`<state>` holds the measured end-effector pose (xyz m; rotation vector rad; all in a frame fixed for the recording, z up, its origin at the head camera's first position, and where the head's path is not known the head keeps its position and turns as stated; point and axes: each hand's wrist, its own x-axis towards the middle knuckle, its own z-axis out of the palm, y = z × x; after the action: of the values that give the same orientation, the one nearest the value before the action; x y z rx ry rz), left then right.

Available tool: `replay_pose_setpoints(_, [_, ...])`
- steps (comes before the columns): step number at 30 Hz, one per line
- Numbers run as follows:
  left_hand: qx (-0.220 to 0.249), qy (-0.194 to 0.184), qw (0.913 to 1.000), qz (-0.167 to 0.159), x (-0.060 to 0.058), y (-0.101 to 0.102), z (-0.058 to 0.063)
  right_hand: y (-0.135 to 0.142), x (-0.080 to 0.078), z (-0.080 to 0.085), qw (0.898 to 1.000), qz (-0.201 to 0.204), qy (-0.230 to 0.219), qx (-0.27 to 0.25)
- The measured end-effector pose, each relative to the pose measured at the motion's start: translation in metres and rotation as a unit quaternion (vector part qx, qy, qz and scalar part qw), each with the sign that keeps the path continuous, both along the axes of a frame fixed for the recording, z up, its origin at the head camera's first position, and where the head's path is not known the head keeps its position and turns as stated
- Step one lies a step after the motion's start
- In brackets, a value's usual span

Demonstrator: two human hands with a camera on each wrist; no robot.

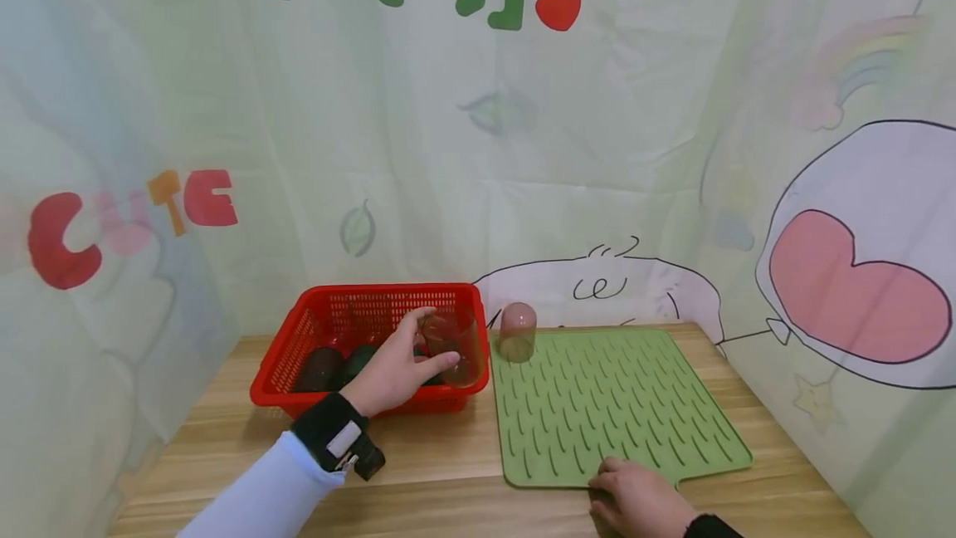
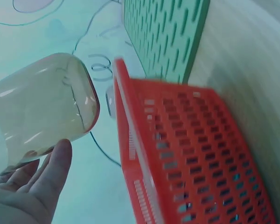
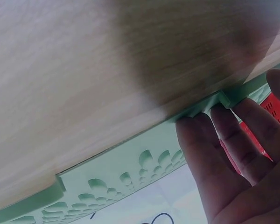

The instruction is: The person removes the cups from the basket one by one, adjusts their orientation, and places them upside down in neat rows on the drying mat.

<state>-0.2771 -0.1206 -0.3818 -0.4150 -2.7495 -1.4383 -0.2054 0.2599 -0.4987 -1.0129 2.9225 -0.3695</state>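
In the head view my left hand [image 1: 396, 372] holds a clear amber-tinted drinking glass [image 1: 461, 351] between thumb and fingers, over the right end of a red plastic basket [image 1: 373, 292]. The left wrist view shows this glass [image 2: 46, 105] raised beyond the basket's rim, thumb against its side. Dark rounded items [image 1: 321, 369] lie inside the basket, partly hidden by my hand. At the front edge of a green ridged drying mat [image 1: 612, 397], my right hand [image 1: 641, 498] rests its fingertips on the mat's rim. Another tinted glass [image 1: 518, 332] stands upside down at the mat's back left corner.
Basket and mat sit side by side on a wood-grain table [image 1: 433, 471]. Behind them hangs a printed cloth backdrop [image 1: 418, 139], which also closes off both sides. A small spout [image 1: 678, 484] projects from the mat's front edge.
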Motion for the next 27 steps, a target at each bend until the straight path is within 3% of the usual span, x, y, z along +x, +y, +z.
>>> replay_pose_setpoints(7, [0.064, 0.004, 0.9976, -0.026, 0.011, 0.016, -0.009, 0.001, 0.000, 0.000, 1.000, -0.001, -0.005, -0.001])
replay_pose_setpoints(12, [0.088, -0.010, 0.9958, -0.026, 0.016, 0.024, -0.015, 0.000, 0.000, 0.002, 1.000, -0.003, -0.005, -0.001])
replay_pose_setpoints(17, [0.090, -0.019, 0.9955, -0.025, 0.019, 0.028, -0.019, -0.001, 0.001, 0.004, 1.000, -0.006, -0.013, 0.004])
replay_pose_setpoints(22, [0.083, -0.019, 0.9958, -0.034, 0.022, 0.032, -0.021, -0.002, -0.002, 0.008, 0.999, -0.018, -0.050, 0.003])
replay_pose_setpoints(27, [0.082, -0.016, 0.9957, -0.041, 0.024, 0.032, -0.022, -0.005, -0.006, 0.015, 0.995, -0.054, -0.080, 0.002])
